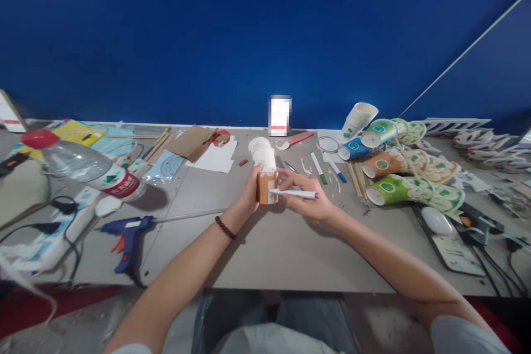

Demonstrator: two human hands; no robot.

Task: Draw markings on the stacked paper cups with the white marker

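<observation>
L hand [251, 191] grasping brown cup [263, 192] over mid tbl [257, 265], white cups [265, 159] just beyond; R hand [314, 206] pinching white marker [299, 193], tip at cup's side, can't tell from here if touching. Glue gun [131, 232] off to L, green cup [388, 191] lying R.

- On your left, a red-capped bottle [89, 167] is occupying the table [282, 257] near a white power strip [78, 222].
- A blue glue gun [133, 229] is lying nearer you than the bottle.
- Brown cardboard [191, 142] is overlapping white paper [215, 157].
- A blue wall [249, 38] is rising before you, behind the table.
</observation>
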